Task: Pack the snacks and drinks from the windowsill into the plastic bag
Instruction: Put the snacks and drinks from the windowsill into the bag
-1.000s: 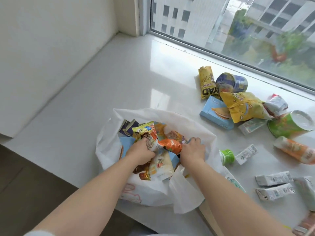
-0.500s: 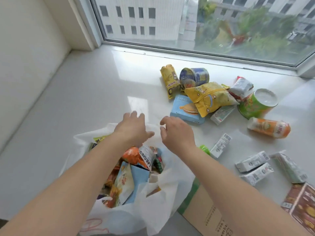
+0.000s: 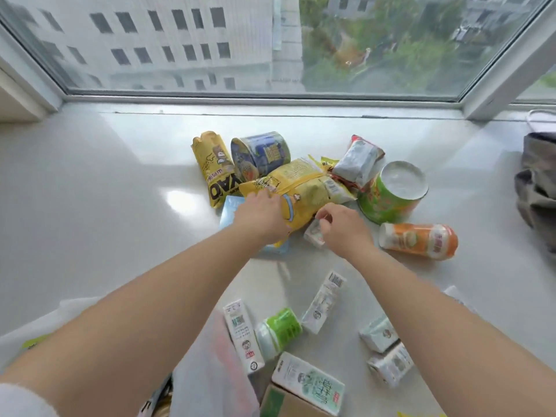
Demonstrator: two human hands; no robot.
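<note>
My left hand (image 3: 261,215) lies with spread fingers on a yellow chip bag (image 3: 304,188) in the snack pile on the windowsill (image 3: 120,206). My right hand (image 3: 346,230) curls its fingers onto a small white milk carton (image 3: 313,234) beside that bag. Around them lie a yellow tube pack (image 3: 210,167), a blue can (image 3: 261,152), a silver-red packet (image 3: 358,164), a green cup (image 3: 391,197), an orange bottle (image 3: 418,240) and a light blue box (image 3: 230,207). The white plastic bag (image 3: 210,380) sits at the bottom left, mostly under my left arm.
Near me lie a green-capped bottle (image 3: 279,329) and several white drink cartons (image 3: 323,302). A cardboard box (image 3: 288,404) shows at the bottom edge. A grey cloth bag (image 3: 538,182) sits at the far right. The window frame runs along the back.
Both hands left the plastic bag and reached forward to the pile. The left hand now rests on the yellow chip bag; the right is on a small carton.
</note>
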